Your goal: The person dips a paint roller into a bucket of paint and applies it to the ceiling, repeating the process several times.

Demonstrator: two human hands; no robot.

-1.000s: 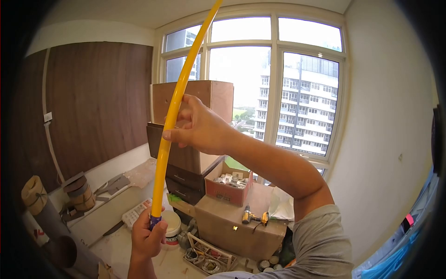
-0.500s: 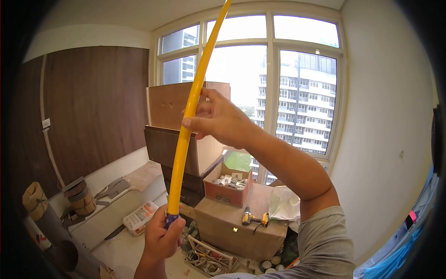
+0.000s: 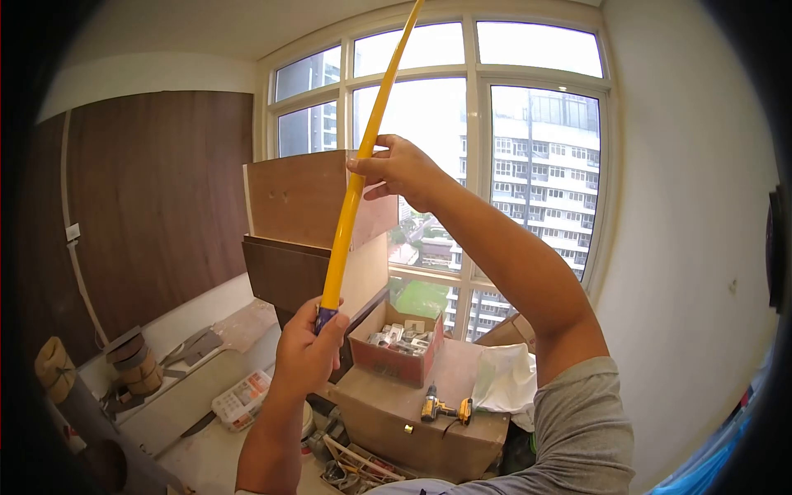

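The left hand (image 3: 304, 356) clasps the tilted pole (image 3: 343, 235) low; the right hand (image 3: 406, 172) pinches it higher; steadying it likely needs both.

And here's the yellow pole (image 3: 350, 206), glossy and smooth, up off the floor, standing steep with its top leaning towards one o'clock! There's a gentle bow along its length, and it looks thinner towards the top, running out of view at twelve. Down between seven and eight o'clock from centre, there's its dark purple lower end (image 3: 325, 316), partly covered.
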